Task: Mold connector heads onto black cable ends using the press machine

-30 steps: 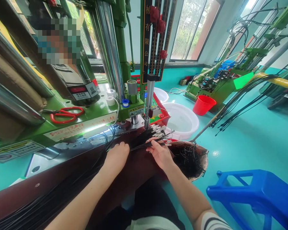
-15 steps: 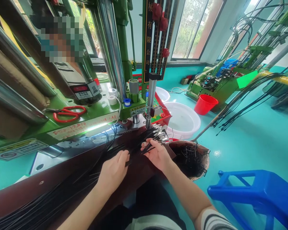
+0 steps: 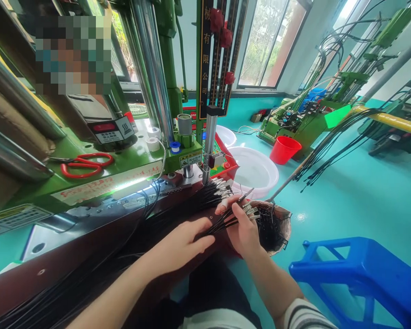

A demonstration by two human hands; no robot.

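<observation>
My right hand (image 3: 244, 230) is closed around a small bunch of black cables (image 3: 222, 225), whose pale metallic connector ends (image 3: 251, 211) stick out past the thumb. A thin, dark, pointed piece (image 3: 245, 195) also juts up from its fingers; its kind is unclear. My left hand (image 3: 188, 240) is just to the left, with thumb and fingers around the same bunch farther back. Beyond both hands lies a thick pile of black cables (image 3: 192, 201) on the dark red table (image 3: 130, 278), connector ends towards the right.
A green press (image 3: 147, 171) stands behind the table, with red-handled scissors (image 3: 87, 165) on it. At right are a lined bin (image 3: 287, 224) of black scraps, a white tub (image 3: 256, 167), a red bucket (image 3: 285, 150) and a blue stool (image 3: 373, 260). A person is partly visible behind the press.
Both hands have moved right, away from the pile, towards the bin. The bunch with its connector ends now shows clearly in my right hand, and the left fingers have spread more.
</observation>
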